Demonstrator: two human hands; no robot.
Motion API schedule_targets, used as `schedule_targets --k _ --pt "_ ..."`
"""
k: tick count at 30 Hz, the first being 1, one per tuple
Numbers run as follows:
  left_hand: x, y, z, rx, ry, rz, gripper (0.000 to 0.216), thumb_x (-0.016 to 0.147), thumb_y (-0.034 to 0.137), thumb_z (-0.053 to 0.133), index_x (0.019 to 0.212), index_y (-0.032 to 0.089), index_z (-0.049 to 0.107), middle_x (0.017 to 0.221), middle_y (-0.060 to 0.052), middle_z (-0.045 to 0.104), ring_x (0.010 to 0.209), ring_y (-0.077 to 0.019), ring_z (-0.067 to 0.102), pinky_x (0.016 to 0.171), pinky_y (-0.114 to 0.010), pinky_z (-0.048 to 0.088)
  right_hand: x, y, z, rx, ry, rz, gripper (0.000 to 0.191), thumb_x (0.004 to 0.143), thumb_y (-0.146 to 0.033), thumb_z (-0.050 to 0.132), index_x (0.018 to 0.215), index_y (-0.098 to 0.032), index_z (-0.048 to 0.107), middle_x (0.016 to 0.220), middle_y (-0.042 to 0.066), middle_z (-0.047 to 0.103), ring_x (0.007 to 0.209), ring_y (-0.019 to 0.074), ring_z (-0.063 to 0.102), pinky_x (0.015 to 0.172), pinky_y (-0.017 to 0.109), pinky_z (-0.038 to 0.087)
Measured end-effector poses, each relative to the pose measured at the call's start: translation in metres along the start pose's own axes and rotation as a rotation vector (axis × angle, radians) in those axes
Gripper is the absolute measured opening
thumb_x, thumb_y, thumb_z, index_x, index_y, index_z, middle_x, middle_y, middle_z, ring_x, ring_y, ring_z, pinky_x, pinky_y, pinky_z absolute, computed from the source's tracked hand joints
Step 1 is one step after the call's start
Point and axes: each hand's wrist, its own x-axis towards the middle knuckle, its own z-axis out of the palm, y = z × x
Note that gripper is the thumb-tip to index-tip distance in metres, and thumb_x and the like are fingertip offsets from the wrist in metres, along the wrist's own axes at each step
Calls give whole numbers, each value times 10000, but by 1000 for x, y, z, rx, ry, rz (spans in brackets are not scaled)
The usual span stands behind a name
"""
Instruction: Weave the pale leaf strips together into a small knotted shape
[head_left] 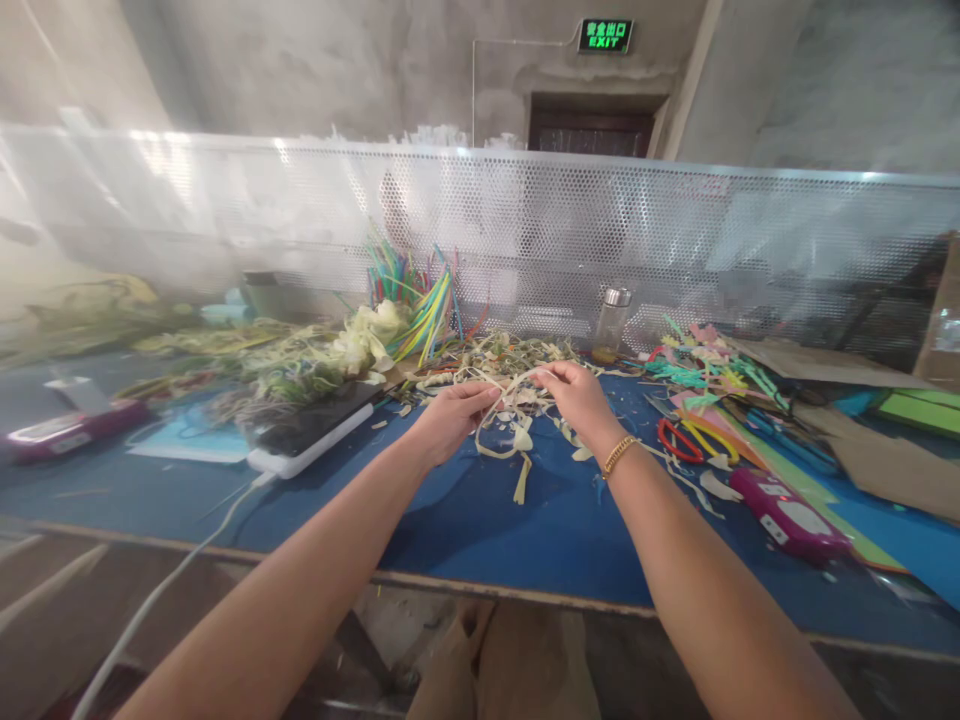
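Left hand (450, 425) and right hand (576, 395) each pinch a pale strip (519, 380) between thumb and fingers, held above the near edge of the scrap pile (491, 352); exact contact points hidden by the fingers, and can't tell if the loop dangling below is the same piece. Red scissor handles (679, 442) right of the right wrist, blades not readable. Far-left purple device (82, 432) smeared, white cable (169, 580) cut off at frame bottom.

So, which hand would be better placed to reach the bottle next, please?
Probably the right hand: it looks nearer the bottle, though both it and the left hand pinch a pale strip.
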Motion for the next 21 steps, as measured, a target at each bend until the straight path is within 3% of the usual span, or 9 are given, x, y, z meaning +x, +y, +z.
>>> schedule_targets --k 2,5,8,11,17,21 --pt "-2 1 2 -40 -31 -69 184 637 284 770 723 136 702 657 -19 632 616 -88 549 609 -202 420 1 1 -1 111 -6 79 246 749 -412 600 759 -188 701 729 32 666 714 154 564 686 297 409" --pt "-5 1 4 -36 -92 -159 168 629 253 778 700 121 704 671 -42 649 617 -97 565 609 -212 431 -3 -1 3 282 -243 209 345 751 -505 592 702 -180 701 675 34 660 693 150 572 671 292 420" --pt "-7 2 5 -36 -101 -190 164 627 247 781 702 122 707 682 -50 656 624 -110 573 601 -227 437 -9 -5 9 382 -402 265 284 672 -468 696 710 -187 696 665 23 664 665 142 575 633 277 426" --pt "-8 2 7 -21 -81 -206 160 610 247 792 677 129 706 655 -38 647 617 -104 567 598 -226 432 -11 -7 13 427 -423 254 274 600 -414 762 724 -181 688 671 13 664 652 131 576 628 266 434" --pt "-8 2 7 55 -85 -209 157 589 235 800 675 145 704 689 -32 642 655 -105 566 642 -230 443 -11 -6 16 461 -447 234 259 591 -389 769 694 -172 671 635 -5 632 589 106 540 610 267 430" --pt "-9 2 7 35 -132 -207 149 594 221 788 663 154 674 684 -19 621 646 -100 558 615 -220 439 -11 -6 18 467 -376 159 237 579 -375 771 649 -182 652 643 -26 608 609 95 511 647 267 418"
